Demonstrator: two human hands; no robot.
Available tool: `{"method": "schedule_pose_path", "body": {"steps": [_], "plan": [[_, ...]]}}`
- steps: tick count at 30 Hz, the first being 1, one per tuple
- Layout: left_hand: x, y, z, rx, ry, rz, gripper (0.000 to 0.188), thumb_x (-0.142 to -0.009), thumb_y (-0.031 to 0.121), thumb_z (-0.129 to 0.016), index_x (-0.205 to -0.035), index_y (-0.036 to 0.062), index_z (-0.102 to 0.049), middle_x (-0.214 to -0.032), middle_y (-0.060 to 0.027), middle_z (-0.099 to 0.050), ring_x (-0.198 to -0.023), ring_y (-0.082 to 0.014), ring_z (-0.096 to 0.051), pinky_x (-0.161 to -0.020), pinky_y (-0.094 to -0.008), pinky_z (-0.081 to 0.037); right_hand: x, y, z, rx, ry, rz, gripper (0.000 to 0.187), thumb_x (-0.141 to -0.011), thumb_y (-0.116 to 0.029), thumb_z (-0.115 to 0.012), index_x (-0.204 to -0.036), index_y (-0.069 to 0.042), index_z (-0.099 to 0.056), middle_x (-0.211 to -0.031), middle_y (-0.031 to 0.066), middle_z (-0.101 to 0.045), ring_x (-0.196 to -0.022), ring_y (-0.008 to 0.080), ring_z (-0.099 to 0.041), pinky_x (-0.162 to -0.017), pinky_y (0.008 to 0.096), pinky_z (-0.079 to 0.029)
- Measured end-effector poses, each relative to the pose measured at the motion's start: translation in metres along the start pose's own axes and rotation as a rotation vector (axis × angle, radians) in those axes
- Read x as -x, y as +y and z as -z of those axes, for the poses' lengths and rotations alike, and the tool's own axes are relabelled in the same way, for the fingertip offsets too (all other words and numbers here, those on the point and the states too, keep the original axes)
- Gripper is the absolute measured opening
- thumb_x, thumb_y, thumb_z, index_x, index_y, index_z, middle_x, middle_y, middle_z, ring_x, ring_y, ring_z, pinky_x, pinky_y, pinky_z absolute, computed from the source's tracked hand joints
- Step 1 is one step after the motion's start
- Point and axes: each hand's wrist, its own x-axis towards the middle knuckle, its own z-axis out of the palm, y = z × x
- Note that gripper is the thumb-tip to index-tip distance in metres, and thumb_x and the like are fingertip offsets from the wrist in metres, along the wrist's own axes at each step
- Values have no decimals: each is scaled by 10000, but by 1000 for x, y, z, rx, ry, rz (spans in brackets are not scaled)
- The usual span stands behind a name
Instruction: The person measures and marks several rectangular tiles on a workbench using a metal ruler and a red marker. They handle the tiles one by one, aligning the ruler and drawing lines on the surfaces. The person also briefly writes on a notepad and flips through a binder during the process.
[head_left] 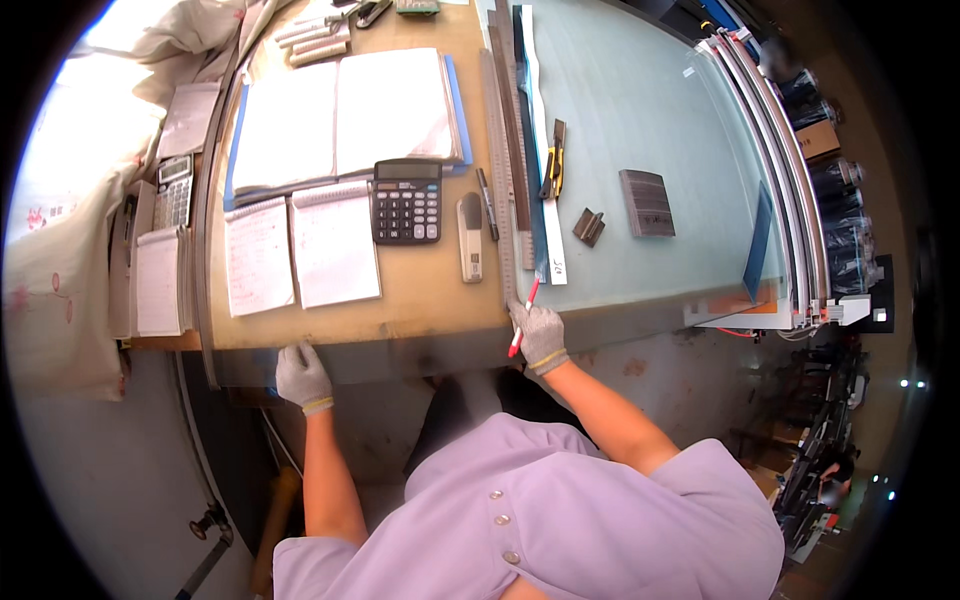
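Observation:
My right hand (541, 338), in a grey knit glove with a yellow cuff edge, is closed on a slim red-and-white pen (515, 346). It is at the table's front edge, beside the lower end of a long steel ruler (497, 150). Just beyond it lie a white strip (548, 200) and a blue strip (538, 245). My left hand (302, 376), gloved the same way, is at the front edge of the table further left. Its fingers are curled in, and whatever they grip is hidden.
On the tan left half lie an open blue folder (395, 110), notepads (336, 245), a black calculator (407, 205), a stapler (470, 240) and a black marker (487, 203). The glass right half (640, 110) bears a yellow-black utility knife (553, 165), a dark block (647, 204) and a small metal piece (589, 227).

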Motion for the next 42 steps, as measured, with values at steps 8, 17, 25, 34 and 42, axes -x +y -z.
{"method": "schedule_pose_path", "body": {"steps": [8, 17, 25, 34, 42], "plan": [[-1, -2, 2, -8, -22, 12, 119, -941, 199, -703, -876, 100, -686, -817, -110, -650, -721, -346, -654, -635, -461, -512, 37, -1, 49, -23, -134, 334, 336, -861, -97, -624, -1191, -98, -688, -695, 48, -525, -657, 235, -575, -619, 397, -469], [1, -2, 3, 4, -16, 6, 172, -952, 209, -712, -835, 94, -659, -797, -112, -639, -712, -354, -642, -641, -453, -503, 67, 2, 62, -162, -191, 268, 236, -852, -178, -718, -1079, -114, -718, -697, 48, -571, -648, 255, -584, -625, 409, -467], [-3, 2, 7, 67, 21, -42, 188, -924, 180, -729, -792, 92, -627, -765, -112, -605, -680, -349, -620, -617, -457, -490, 63, -10, 51, -28, -88, 261, 284, -784, -122, -711, -1068, -119, -713, -705, 47, -550, -645, 244, -577, -624, 394, -474], [-5, 6, 5, 76, 41, -54, 169, -917, 159, -726, -799, 82, -632, -775, -105, -605, -693, -340, -619, -624, -448, -492, 35, -2, 66, -160, 20, 368, 102, -754, -110, -707, -848, -100, -669, -696, 42, -549, -644, 243, -569, -601, 387, -465], [-1, -1, 2, 10, -9, -31, 206, -909, 193, -726, -776, 98, -601, -770, -96, -600, -691, -335, -622, -618, -460, -490, 10, 3, 61, -198, -107, 299, 306, -843, -303, -793, -732, -133, -565, -672, 72, -558, -634, 286, -585, -597, 427, -461]]}}
